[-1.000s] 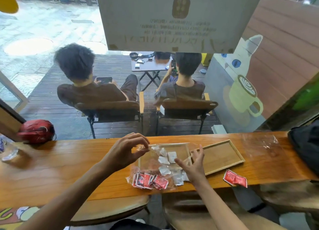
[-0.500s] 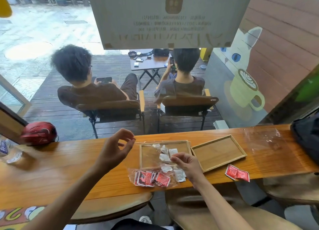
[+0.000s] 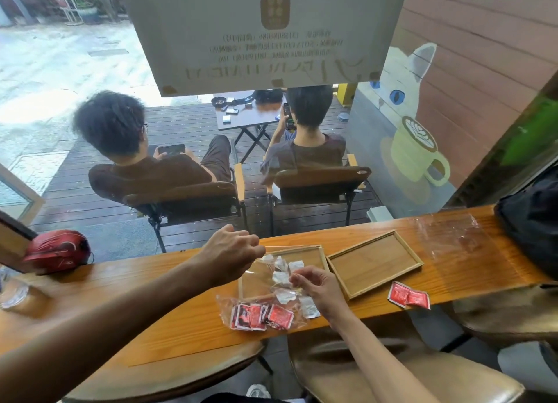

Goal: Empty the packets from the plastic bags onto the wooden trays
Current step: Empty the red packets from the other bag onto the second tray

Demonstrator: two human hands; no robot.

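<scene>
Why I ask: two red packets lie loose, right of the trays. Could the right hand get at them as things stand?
Probably yes: the loose red packets lie on open counter with nothing between them and the right hand, but it is pinching the clear plastic bag and must release first.

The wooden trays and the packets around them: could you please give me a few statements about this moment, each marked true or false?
1. The right-hand tray holds no packets. True.
2. Two red packets lie loose on the counter, right of that tray. True.
3. The left hand rests flat on the counter. False: it is raised, its grip pinching the clear plastic bag.
4. The white packets sit over the left-hand tray. True.
5. The red packets in a bag lie inside a tray. False: they lie on the counter's near edge.
6. The right hand holds a red packet. False: no red packet is in its grip.
</scene>
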